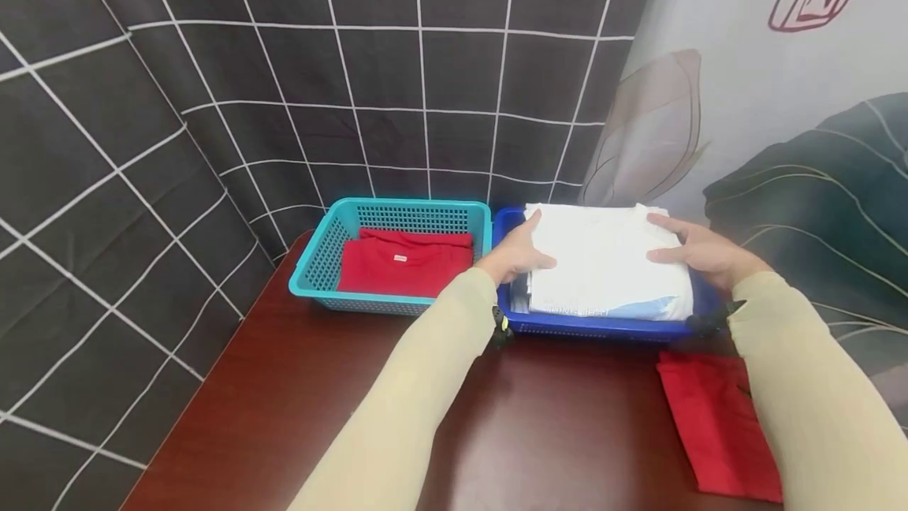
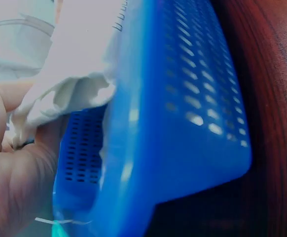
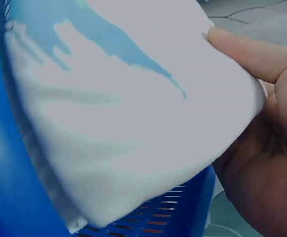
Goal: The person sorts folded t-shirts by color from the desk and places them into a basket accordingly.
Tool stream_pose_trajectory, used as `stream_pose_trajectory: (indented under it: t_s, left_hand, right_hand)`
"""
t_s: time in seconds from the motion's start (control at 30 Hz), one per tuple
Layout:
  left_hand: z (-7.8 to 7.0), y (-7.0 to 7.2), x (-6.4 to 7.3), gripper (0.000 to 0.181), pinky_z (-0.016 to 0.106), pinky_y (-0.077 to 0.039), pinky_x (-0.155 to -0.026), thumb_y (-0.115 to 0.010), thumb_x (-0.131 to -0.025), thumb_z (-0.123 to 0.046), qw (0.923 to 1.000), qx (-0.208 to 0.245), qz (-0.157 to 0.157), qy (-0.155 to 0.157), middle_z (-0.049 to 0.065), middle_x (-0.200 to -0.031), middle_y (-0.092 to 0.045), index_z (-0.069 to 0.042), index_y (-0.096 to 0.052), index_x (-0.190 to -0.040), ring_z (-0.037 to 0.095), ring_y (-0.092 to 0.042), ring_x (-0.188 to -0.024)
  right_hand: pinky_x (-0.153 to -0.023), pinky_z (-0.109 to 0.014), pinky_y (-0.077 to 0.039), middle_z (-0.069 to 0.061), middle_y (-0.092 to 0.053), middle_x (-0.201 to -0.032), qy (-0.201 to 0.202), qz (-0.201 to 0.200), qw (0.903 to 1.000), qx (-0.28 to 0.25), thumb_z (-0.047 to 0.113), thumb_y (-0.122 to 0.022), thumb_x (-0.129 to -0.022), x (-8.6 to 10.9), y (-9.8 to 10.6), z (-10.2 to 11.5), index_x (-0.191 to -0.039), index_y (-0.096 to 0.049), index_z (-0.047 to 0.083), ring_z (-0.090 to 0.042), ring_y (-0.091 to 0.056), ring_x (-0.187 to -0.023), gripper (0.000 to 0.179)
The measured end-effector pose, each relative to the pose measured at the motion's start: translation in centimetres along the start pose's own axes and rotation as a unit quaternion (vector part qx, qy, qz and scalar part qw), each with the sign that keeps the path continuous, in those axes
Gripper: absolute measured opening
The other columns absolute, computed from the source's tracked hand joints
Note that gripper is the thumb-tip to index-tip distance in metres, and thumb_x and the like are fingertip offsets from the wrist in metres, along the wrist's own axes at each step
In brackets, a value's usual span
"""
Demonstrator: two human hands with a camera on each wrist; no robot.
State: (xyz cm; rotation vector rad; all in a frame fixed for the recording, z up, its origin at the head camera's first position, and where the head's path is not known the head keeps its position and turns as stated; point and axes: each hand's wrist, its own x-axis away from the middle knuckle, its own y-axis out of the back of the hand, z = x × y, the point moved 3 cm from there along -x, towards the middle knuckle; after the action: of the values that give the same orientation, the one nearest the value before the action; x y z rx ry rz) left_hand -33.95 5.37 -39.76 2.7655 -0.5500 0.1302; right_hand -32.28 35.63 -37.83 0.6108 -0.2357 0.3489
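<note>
A folded white T-shirt [image 1: 603, 259] with a light blue print lies in the blue basket [image 1: 596, 327], filling most of its opening. At its left edge my left hand [image 1: 516, 251] grips the cloth, thumb on top and fingers tucked underneath. My right hand [image 1: 701, 249] holds the opposite edge the same way. In the left wrist view the folded edge of the white T-shirt [image 2: 74, 94] hangs over the basket's inside. The right wrist view shows a corner of it sloping down beside the basket wall [image 3: 202, 197].
To the left, touching the blue basket, stands a teal basket [image 1: 369, 297] with folded red shirts [image 1: 404, 270] inside. A folded red garment [image 1: 716, 424] lies at the table's right, partly behind my right sleeve. A dark grid-patterned curtain [image 1: 383, 69] hangs behind the brown table [image 1: 539, 416].
</note>
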Motion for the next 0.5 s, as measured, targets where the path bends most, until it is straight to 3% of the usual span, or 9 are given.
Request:
stream_pose_trajectory:
  t_s: [0.2,0.33,0.4,0.5]
  left_hand:
    - [0.9,-1.1,-0.2,0.106,0.039,-0.032,-0.110,-0.076,-0.076,0.003,0.9978,-0.056,-0.012,0.033,-0.001,-0.159,-0.019,-0.028,-0.013,-0.155,0.022,-0.021,-0.144]
    - [1.4,-1.7,-0.5,0.108,0.035,-0.031,-0.110,-0.076,-0.074,0.004,0.9956,-0.081,-0.014,0.045,0.001,-0.158,-0.022,-0.025,-0.013,-0.156,0.022,-0.025,-0.142]
    - [1.7,-1.9,-0.7,0.108,0.033,-0.040,-0.103,-0.076,-0.074,0.004,0.9933,-0.098,-0.013,0.059,0.002,-0.158,-0.023,-0.025,-0.011,-0.156,0.022,-0.036,-0.136]
    - [2.2,-2.3,-1.0,0.109,0.030,-0.051,-0.077,-0.075,-0.075,0.004,0.9885,-0.123,-0.011,0.087,0.005,-0.157,-0.025,-0.024,-0.008,-0.156,0.025,-0.054,-0.113]
  right_hand:
    - [-0.102,-0.074,-0.004,-0.024,0.009,-0.157,-0.005,0.016,0.9996,0.024,0.038,-0.072,-0.084,-0.9,-0.7,-0.9,-0.155,-0.004,0.026,-0.051,0.008,-0.140,0.099]
    - [-0.100,-0.076,-0.008,-0.027,0.010,-0.156,-0.013,0.020,0.9985,0.050,0.040,-0.073,-0.082,-1.2,-1.1,-1.1,-0.155,-0.002,0.024,-0.055,0.005,-0.138,0.104]
    - [-0.100,-0.076,-0.009,-0.029,0.008,-0.155,-0.017,0.020,0.9969,0.074,0.040,-0.073,-0.081,-1.4,-1.3,-1.1,-0.155,-0.002,0.021,-0.056,0.003,-0.137,0.104]
    - [-0.101,-0.074,-0.008,-0.033,0.002,-0.154,-0.019,0.022,0.9938,0.107,0.036,-0.073,-0.083,-1.8,-1.7,-0.9,-0.155,-0.007,0.013,-0.056,0.001,-0.137,0.101]
